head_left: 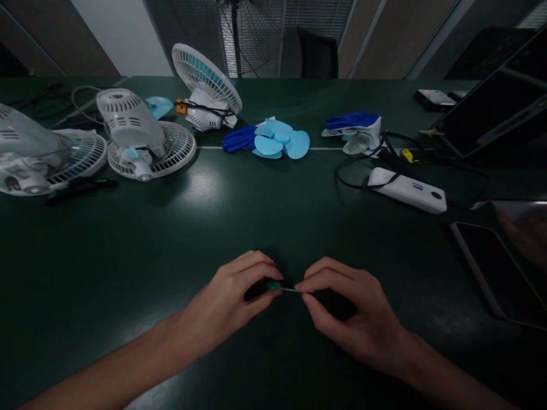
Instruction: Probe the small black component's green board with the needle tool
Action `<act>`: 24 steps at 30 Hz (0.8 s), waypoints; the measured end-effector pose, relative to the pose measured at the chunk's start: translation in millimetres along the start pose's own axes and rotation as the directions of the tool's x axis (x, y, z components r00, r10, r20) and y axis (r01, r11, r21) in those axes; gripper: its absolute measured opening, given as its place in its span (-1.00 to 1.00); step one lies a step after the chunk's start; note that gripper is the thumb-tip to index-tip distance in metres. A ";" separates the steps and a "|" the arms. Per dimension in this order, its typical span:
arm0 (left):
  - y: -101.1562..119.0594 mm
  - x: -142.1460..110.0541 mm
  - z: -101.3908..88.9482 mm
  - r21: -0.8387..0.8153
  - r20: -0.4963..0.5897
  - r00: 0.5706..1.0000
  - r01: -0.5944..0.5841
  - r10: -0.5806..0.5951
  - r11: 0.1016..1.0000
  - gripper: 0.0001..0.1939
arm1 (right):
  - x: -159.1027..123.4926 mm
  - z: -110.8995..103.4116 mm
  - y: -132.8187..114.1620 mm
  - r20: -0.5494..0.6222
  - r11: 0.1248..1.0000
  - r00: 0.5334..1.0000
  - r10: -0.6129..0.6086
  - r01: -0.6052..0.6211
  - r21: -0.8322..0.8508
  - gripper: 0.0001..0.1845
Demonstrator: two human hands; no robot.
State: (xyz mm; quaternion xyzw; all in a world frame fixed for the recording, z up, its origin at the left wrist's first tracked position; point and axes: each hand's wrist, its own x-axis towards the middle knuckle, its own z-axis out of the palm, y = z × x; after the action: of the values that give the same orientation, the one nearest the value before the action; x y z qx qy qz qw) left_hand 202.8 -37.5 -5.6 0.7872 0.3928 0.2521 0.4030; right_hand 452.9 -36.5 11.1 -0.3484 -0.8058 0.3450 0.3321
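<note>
No words or numbers can be read for certain. Toward three o'clock from the middle of the view, the white oblong device (401, 189) bears a small dark mark (417, 186), perhaps a logo or letters, too tiny and blurred to make out. Toward two o'clock, the dark box's pale top (435, 97) shows no legible characters.

Fan blade (282, 138) beyond both hands (235, 289) (363, 307)

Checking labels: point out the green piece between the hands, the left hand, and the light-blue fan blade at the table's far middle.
Green piece (274, 285): head view, its visible side.
Left hand (234, 289): head view, back of it.
Fan blade (282, 138): head view, its hub.
</note>
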 end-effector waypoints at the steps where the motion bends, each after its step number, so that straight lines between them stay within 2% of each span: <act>1: 0.1 0.1 -0.4 0.009 0.002 1.000 -0.003 0.003 1.000 -0.84 | 1.0 1.4 -2.4 -0.008 0.999 1.000 -0.015 0.016 0.051 -0.77; 4: 1.1 1.4 -1.4 0.045 0.005 1.000 -0.008 0.008 0.999 -0.85 | 1.0 1.0 -2.4 -0.053 0.996 0.998 -0.033 0.037 0.076 -0.76; 6: 2.9 1.5 -1.8 0.079 0.017 1.000 -0.023 0.021 0.997 -0.83 | -0.7 -3.1 3.2 -0.096 0.999 0.995 0.019 -0.016 0.034 -0.78; 10: 4.7 -10.4 -6.0 0.243 0.076 0.995 -0.078 0.061 0.967 -0.75 | -3.3 -15.2 15.4 -0.130 0.997 0.991 0.031 -0.040 -0.069 -0.79; 12: -1.0 -25.2 -15.5 0.350 0.113 0.991 -0.113 0.078 0.930 -0.70 | -3.3 -19.8 17.8 -0.143 0.994 0.989 0.049 -0.062 -0.088 -0.82; 14: -14.3 -44.4 -34.2 0.449 0.117 0.991 -0.114 0.068 0.886 -0.66 | -2.6 -22.0 17.8 -0.156 0.993 0.985 0.076 -0.090 -0.082 -0.85; 15: -23.4 -54.4 -47.2 0.484 0.086 0.995 -0.085 0.049 0.871 -0.67 | -2.1 -22.3 17.2 -0.160 0.992 0.983 0.088 -0.101 -0.074 -0.86; 17: -43.3 -72.5 -78.2 0.547 -0.054 0.997 0.082 -0.062 0.833 -0.70 | -1.1 -21.7 16.1 -0.163 0.992 0.981 0.102 -0.113 -0.060 -0.87; 18: -52.7 -79.9 -94.2 0.566 -0.157 0.980 0.188 -0.119 0.803 -0.71 | -0.7 -21.1 15.8 -0.164 0.991 0.981 0.108 -0.118 -0.056 -0.88; 19: -60.7 -85.7 -109.2 0.563 -0.253 0.945 0.318 -0.208 0.763 -0.70 | -0.6 -20.5 15.7 -0.167 0.991 0.979 0.115 -0.126 -0.054 -0.88; 20: -67.0 -90.0 -122.1 0.558 -0.344 0.908 0.401 -0.238 0.726 -0.68 | -0.8 -20.1 15.9 -0.171 0.989 0.977 0.125 -0.136 -0.054 -0.89; 22: -73.7 -94.5 -139.5 0.541 -0.432 0.855 0.500 -0.286 0.676 -0.62 | -1.6 -19.7 16.8 -0.177 0.985 0.973 0.146 -0.159 -0.061 -0.90; 24: -74.1 -95.1 -145.9 0.544 -0.461 0.840 0.522 -0.286 0.657 -0.58 | -2.7 -20.1 18.1 -0.179 0.982 0.970 0.165 -0.179 -0.067 -0.90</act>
State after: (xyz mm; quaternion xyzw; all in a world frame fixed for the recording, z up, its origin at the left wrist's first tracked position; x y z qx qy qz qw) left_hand 14.3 -24.8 5.0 0.7122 0.6851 0.1320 0.0776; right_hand 475.9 -22.7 6.9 -0.4589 -0.7543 0.3076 0.3547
